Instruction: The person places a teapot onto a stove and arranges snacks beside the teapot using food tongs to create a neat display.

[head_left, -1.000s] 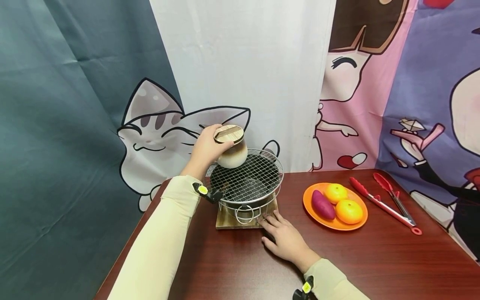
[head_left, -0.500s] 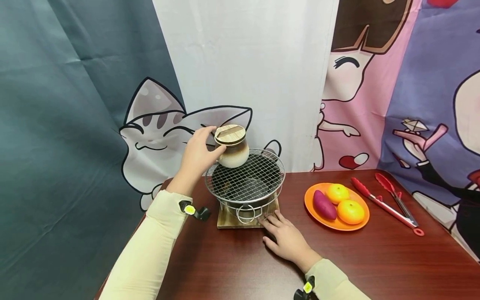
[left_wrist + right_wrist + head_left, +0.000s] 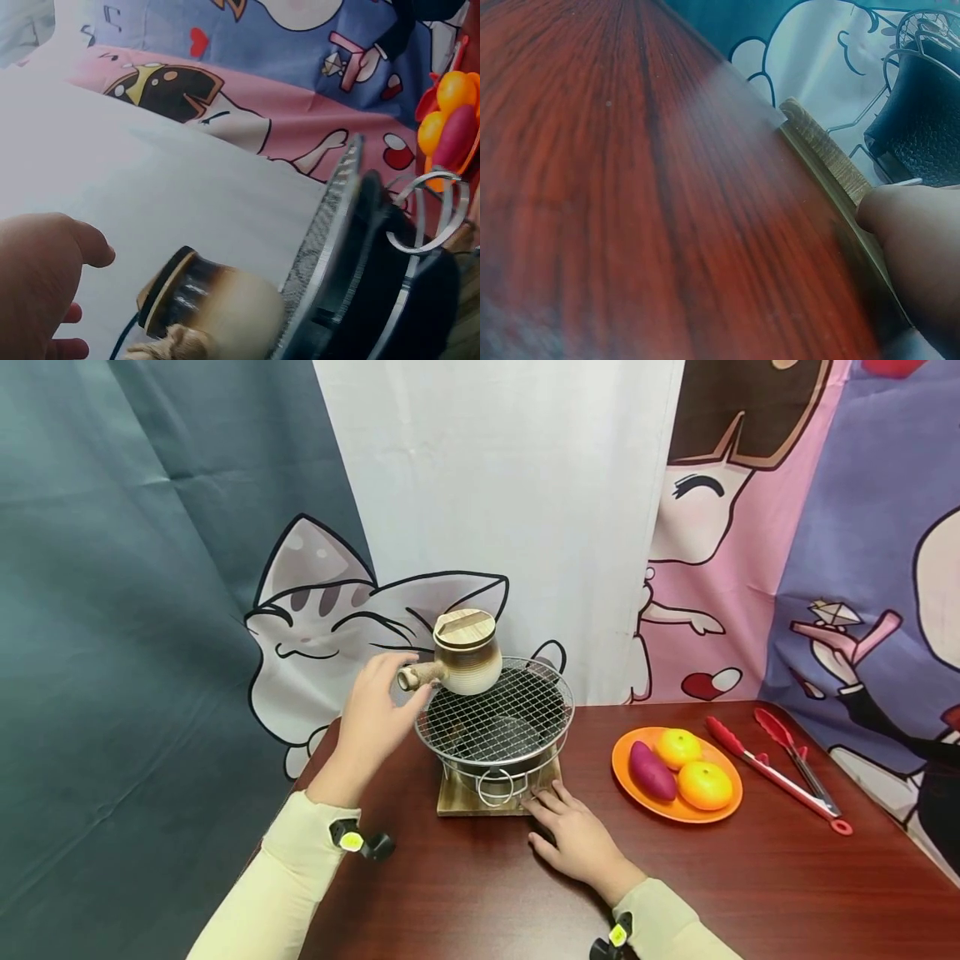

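A small side-handled teapot (image 3: 471, 664), brown fading to cream with a wooden lid (image 3: 465, 628), stands at the back left of the round wire grill mesh (image 3: 498, 718). Its rope-wrapped handle (image 3: 422, 674) points left. My left hand (image 3: 375, 706) is beside the handle, thumb and fingers spread apart; the left wrist view shows a gap between this hand (image 3: 45, 277) and the teapot (image 3: 225, 300). My right hand (image 3: 573, 835) rests with straight fingers on the front right corner of the wooden board (image 3: 468, 802) beneath the grill stove.
To the right an orange plate (image 3: 624, 781) holds a purple sweet potato (image 3: 652, 771) and two oranges (image 3: 705, 785). Red-tipped tongs (image 3: 783, 777) lie farther right. A printed cloth (image 3: 525, 527) hangs behind the table. A ring handle (image 3: 495, 787) sticks out at the stove's front.
My left hand has let go of the teapot's lid area and drawn back left and down, uncovering the handle. The teapot stays on the mesh. My right hand has kept its place.
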Demonstrator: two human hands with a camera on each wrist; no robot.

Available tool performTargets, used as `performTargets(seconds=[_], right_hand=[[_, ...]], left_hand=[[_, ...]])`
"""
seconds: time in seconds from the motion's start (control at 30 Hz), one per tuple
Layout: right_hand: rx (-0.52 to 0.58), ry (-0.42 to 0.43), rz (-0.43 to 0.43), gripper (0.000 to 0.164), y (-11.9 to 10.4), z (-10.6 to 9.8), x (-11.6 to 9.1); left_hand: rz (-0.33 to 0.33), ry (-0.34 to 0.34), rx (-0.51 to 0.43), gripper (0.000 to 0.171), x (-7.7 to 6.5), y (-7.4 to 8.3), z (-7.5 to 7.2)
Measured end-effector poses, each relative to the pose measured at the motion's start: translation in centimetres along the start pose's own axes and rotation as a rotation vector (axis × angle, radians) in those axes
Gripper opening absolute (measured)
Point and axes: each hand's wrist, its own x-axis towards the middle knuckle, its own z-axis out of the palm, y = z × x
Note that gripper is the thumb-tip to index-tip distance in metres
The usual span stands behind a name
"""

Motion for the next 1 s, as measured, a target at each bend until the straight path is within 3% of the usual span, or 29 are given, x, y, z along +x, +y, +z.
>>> performTargets(seconds=[0.2, 0.5, 0.83, 1.0], right_hand=[[-0.004, -0.007, 0.009, 0.052, 0.0, 0.0, -0.1], [0.003, -0.012, 0.017, 0.052, -0.1, -0.1, -0.1], [-0.021, -0.010, -0.001, 0.052, 0.0, 0.0, -0.1], [-0.030, -0.004, -0.012, 0.052, 0.0, 0.2, -0.1]], left_hand=[[0.014, 0.039, -0.012, 0.039, -2.9, -0.7, 0.6], [-0.008, 0.022, 0.002, 0.038, -6.6, -2.0, 2.3], [-0.093, -0.010, -0.031, 0.037, -9.8, -3.1, 5.1], [-0.186, 0.060, -0.065, 0.037, -11.1, -3.2, 6.3]])
